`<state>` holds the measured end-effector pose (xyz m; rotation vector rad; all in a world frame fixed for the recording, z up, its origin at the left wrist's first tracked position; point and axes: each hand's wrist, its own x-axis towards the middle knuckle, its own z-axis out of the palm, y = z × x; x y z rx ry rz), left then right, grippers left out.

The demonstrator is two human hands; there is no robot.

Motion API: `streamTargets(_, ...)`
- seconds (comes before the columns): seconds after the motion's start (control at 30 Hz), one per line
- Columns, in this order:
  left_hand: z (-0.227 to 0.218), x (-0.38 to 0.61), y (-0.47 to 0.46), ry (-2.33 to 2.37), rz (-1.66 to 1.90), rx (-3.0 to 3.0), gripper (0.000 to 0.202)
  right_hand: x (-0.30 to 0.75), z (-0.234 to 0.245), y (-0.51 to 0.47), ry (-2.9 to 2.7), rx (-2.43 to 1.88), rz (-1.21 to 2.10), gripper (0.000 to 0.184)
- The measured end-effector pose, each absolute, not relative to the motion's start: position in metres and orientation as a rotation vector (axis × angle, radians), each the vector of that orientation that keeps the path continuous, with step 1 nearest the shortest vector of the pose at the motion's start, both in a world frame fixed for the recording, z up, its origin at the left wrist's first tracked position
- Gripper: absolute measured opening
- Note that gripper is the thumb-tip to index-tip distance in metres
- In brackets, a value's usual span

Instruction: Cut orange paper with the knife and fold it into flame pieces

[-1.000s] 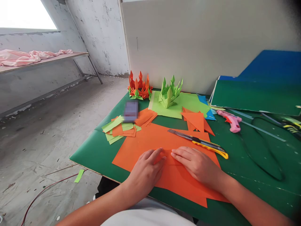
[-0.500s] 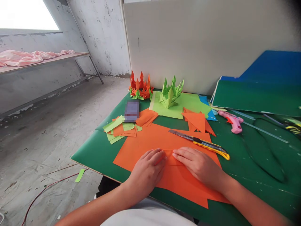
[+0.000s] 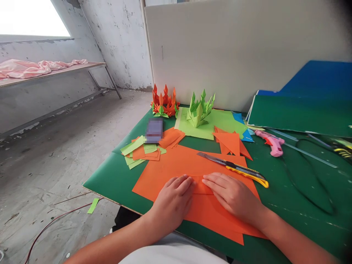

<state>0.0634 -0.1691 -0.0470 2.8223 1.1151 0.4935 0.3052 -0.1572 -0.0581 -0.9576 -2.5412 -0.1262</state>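
My left hand (image 3: 174,198) and my right hand (image 3: 236,194) rest on a piece of orange paper (image 3: 202,188) with a folded strip along its far edge. The fingers of each hand are held together and bent over that fold, pressing it from either side. Thumbs are mostly hidden beneath the hands. Under this piece lies a larger orange sheet (image 3: 176,163). A yellow-and-black utility knife (image 3: 233,167), its blade out, lies across that sheet just beyond my right hand.
On the green table (image 3: 110,172) are an orange paper crown (image 3: 165,104), a green paper crown (image 3: 198,113), a blurred dark rectangular item (image 3: 154,131), small paper pieces (image 3: 139,150) and orange triangles (image 3: 229,141). A pink glue gun (image 3: 272,143) with a black cord lies right.
Both hands stay in nearly the same place on the folded orange paper. The fingers have shifted only very slightly along the fold.
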Motion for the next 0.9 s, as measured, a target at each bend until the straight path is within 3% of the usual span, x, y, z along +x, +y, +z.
streamTargets(0.2,-0.0431,0.0635,-0.1681,1.095,0.49,2.819,0.034,0.3033,-0.0582,-0.1548,-2.488,-1.06,-0.01,0.04)
streamTargets(0.9,-0.044,0.0706,-0.1689,1.143,0.294,2.869,0.038,0.2966,-0.0591,-0.1554,-2.62,-1.042,-0.205,0.04)
